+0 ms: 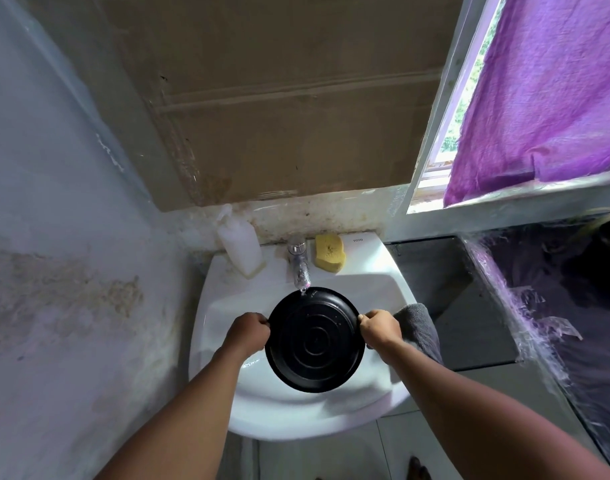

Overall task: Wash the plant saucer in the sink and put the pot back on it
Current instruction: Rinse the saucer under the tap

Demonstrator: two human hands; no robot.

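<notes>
The person is holding the black saucer (314, 341) over the sink (393, 389), with its far edge just under the tap (299, 268). The left hand (249, 332) is gripping the saucer's left rim with fingers curled tight, and the right hand (379, 328) is gripping the right rim the same way. A little water seems to be dripping from the tap onto the saucer. So the washing looks like it is only starting. The yellow sponge (329, 253), sitting right of the tap, is not being used. The pot is not showing anywhere, so putting it back is still waiting.
</notes>
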